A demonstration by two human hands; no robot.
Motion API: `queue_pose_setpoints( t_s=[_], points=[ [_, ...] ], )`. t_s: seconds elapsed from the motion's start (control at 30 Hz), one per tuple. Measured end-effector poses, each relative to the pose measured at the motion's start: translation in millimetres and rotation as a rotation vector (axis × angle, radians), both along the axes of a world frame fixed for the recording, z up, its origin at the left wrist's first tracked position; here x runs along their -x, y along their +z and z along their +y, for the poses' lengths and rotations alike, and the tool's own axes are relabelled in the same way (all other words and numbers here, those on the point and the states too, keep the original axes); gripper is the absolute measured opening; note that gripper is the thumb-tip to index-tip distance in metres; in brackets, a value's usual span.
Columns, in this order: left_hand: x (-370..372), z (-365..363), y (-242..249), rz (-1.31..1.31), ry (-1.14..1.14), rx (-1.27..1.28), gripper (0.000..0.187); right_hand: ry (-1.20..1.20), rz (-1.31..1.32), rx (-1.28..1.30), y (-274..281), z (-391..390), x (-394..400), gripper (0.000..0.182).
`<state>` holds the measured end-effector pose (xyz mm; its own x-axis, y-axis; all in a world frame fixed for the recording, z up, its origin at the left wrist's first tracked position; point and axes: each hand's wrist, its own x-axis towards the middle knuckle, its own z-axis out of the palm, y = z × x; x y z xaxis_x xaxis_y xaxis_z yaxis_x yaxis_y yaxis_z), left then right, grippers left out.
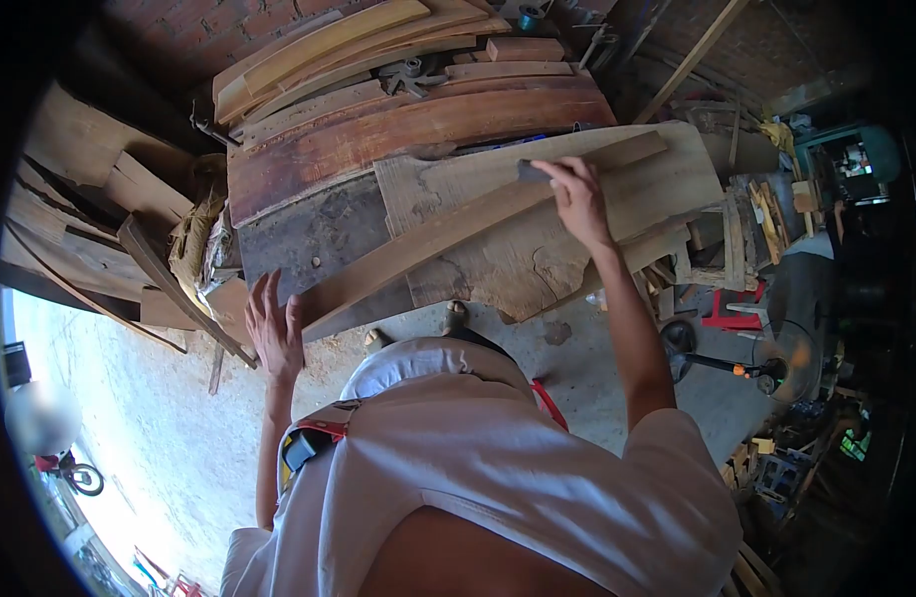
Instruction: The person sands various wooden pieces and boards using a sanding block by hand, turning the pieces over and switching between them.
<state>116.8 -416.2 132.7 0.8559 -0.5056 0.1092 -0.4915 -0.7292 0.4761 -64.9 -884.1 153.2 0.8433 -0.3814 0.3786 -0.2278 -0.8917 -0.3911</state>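
One plank (428, 242): left hand (275, 328) open at its end, right hand (579, 202) gripping a block (530, 171) (dark).

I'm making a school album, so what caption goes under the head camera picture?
Left hand at one end of a long board, right hand holding a small dark block above.

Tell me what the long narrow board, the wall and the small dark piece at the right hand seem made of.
Board: wood, seemingly unvarnished; brown with a dull surface.
Wall: bare reddish brick; joints show.
Dark piece: matte, perhaps abrasive or rubber; too small to tell.
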Motion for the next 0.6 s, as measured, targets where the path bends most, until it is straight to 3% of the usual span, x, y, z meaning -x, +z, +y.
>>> queue_pose_setpoints(
  t_s=[0.03,0.1,0.17,0.2,0.37,0.47,0.53,0.6],
  points=[
    [8,-19,12,0.002,0.008,0.002,0.062,0.128,0.004,-0.068,1,28,-7,0.046],
    [20,-55,27,-0.22,-0.26,-0.205,0.067,0.343,0.039,-0.095,6,59,-13,0.045],
    [29,-84,29,-0.228,-0.326,-0.214,0.07,0.385,0.088,-0.121,11,31,-9,0.045],
    [32,-94,28,-0.229,-0.401,-0.217,0.073,0.302,0.089,-0.127,13,4,-3,0.045],
    [35,-119,10,-0.152,-0.344,-0.234,0.077,-0.145,0.042,-0.045,-2,-175,56,0.041],
    [37,-122,11,-0.158,-0.305,-0.279,0.074,-0.034,-0.027,-0.103,4,-144,40,0.041],
    [37,-126,6,-0.2,-0.292,-0.255,0.071,0.167,0.01,-0.185,6,-91,25,0.039],
    [37,-127,6,-0.203,-0.285,-0.262,0.072,0.307,0.031,-0.115,9,-80,20,0.038]
  ],
)
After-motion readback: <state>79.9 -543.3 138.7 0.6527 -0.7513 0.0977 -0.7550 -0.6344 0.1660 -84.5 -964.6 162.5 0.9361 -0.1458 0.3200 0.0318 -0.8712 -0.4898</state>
